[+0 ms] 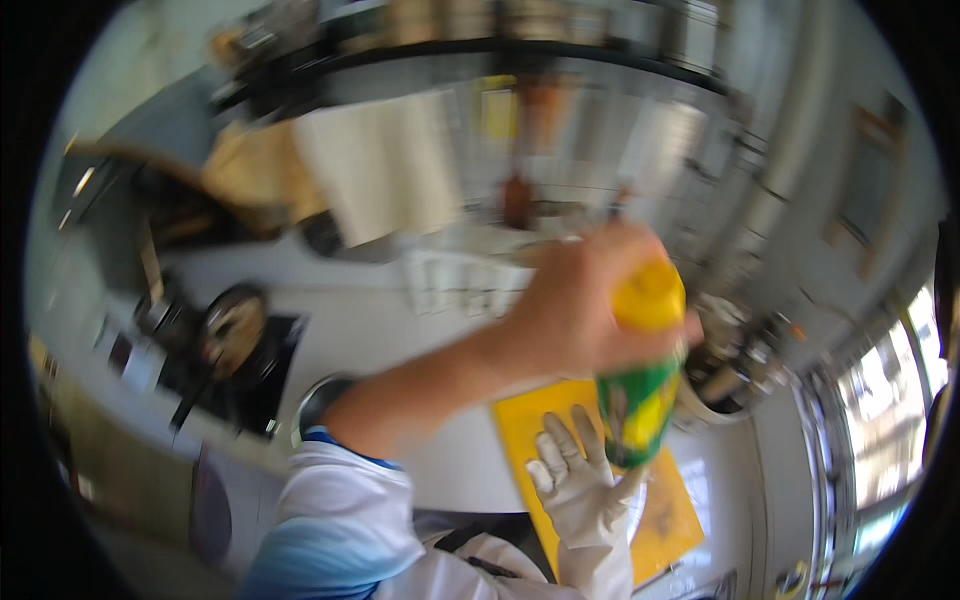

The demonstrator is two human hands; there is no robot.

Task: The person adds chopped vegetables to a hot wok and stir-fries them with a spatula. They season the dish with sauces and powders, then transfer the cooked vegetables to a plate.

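Note:
My bare left hand (577, 300) reaches across from the lower left and grips a green bottle (637, 412) near its yellow cap (651, 296). The bottle's label is patterned in green and yellow, blurred by motion. Below its base is my right hand (574, 480), in a pale cream glove, fingers spread, seemingly palm up, holding nothing visible. Both hands are above a yellow cutting board (664, 517) on the white counter. Whether the bottle touches the glove, I cannot tell.
To the left, a pan (234, 330) with something in it sits on a black cooktop (281, 367). A round container (724, 411) with utensils stands right of the bottle. White cups or jars (469, 285) line the counter's back, below hanging tools and a pale cloth (382, 165).

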